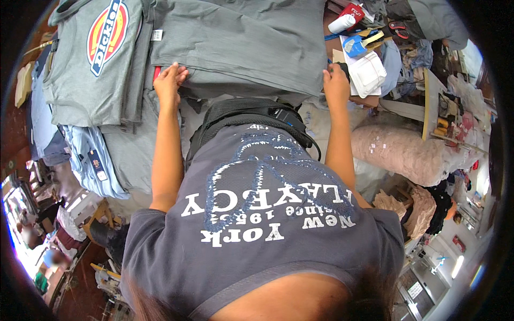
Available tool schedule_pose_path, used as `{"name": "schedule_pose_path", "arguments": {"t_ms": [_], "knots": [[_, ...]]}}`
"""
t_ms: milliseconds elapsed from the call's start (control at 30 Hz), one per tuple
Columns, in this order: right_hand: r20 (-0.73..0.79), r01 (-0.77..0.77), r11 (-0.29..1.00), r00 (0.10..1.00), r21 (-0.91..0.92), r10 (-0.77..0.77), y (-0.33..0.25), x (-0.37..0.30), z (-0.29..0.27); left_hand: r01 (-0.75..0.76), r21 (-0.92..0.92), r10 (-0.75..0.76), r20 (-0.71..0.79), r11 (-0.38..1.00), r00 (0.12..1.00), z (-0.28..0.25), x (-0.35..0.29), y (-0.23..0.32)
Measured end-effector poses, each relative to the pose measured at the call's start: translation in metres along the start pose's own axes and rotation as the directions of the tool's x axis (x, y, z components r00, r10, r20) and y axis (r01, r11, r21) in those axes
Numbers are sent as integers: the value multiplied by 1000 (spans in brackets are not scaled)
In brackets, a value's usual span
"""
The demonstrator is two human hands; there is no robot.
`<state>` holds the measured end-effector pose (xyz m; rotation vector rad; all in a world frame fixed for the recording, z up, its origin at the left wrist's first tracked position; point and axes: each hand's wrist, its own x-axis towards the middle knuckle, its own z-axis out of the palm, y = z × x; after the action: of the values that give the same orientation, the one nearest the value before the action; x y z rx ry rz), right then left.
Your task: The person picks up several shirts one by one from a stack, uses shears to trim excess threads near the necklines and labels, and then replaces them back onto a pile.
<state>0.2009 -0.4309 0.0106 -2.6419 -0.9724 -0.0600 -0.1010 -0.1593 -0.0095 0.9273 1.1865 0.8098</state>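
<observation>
Grey garment (241,48): spread flat on the counter, folded edge toward the person. Left hand (169,80): fingers closed on the garment's near left edge, beside a red strip (157,73) showing underneath. Right hand (335,81): gripping the near right corner. Grey printed T-shirt (91,59): lying to the left, atop a stack. Light blue shirts (93,160): piled below it. Blue tape dispenser (357,45) and white packet (369,72): just right of the garment.

I have one head-worn fisheye view looking steeply down my own chest, close in, facing the grey folded cotton garment (241,48) across the upper frame
</observation>
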Motion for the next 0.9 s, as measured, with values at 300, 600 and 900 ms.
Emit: {"name": "schedule_pose_path", "arguments": {"t_ms": [300,600,900], "knots": [[209,-95,986,970,-134,122,-21,26,-10,-14,-32,12,-57,999,998,8,2,-6],[341,9,1000,940,-24,0,4,37,-5,-157,-261,108,-192,953,975,20,2,-19],[282,-29,987,959,160,-18,52,48,22,-83,-258,33,-193,962,981,49,0,-21]]}}
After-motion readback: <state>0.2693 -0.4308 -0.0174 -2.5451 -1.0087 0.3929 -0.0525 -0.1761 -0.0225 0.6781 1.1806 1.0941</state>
